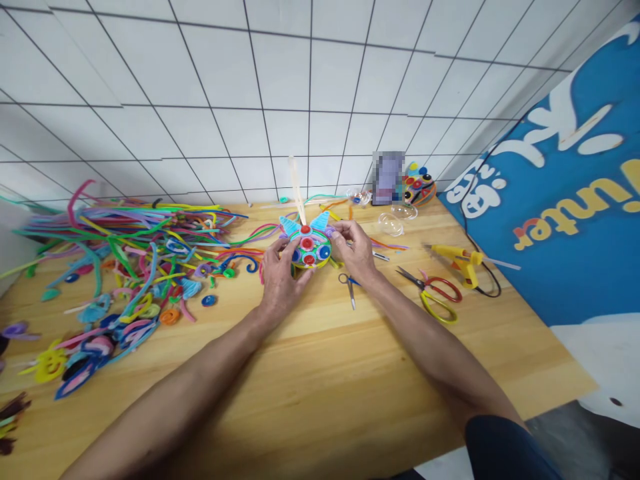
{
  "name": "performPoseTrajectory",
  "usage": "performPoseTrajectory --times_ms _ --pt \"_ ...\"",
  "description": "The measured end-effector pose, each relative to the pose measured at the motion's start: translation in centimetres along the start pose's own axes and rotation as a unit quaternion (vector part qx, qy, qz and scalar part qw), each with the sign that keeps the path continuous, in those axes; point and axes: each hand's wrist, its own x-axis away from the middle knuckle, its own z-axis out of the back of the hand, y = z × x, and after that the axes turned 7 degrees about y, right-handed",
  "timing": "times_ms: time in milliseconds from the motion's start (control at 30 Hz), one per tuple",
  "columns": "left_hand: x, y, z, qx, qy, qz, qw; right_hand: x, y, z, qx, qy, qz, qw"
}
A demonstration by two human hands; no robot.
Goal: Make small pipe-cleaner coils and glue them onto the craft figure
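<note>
pipe-cleaner animal face (309, 245) lies between both hands, blue ears (321, 221) toward the tiled wall (283, 73); left hand (280, 272) clasps its left edge, right hand (356, 252) pinches its right.

Worn on my head, the camera looked forward and down across the wooden table (325, 393) from close above, with my left hand (281, 275) and right hand (356, 253) near mid-view, the tiled wall (285, 80) facing it beyond and a blue panel (565, 260) slanting in at far right.
</note>
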Motion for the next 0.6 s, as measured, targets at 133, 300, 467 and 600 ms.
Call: performPoseTrajectory --times_ms 133,300,467,600 --pt "-0.01 0.03 0.05 0.0 -0.003 0.001 1.0 -0.06 0.13 -0.09 0.001 -0.004 -0.006 1.0" --pt "-0.03 -0.03 -0.05 -0.005 0.004 -0.006 1.0 -0.04 0.22 -0.24 0.008 -0.012 -0.011 1.0" --pt "0.02 -0.15 -0.14 -0.002 0.008 -0.007 1.0 -0.04 0.23 -0.23 0.007 -0.011 -0.007 1.0" --pt "0.07 -0.23 -0.14 -0.001 0.002 -0.005 1.0 -0.03 0.08 -0.2 0.006 -0.007 -0.004 1.0"
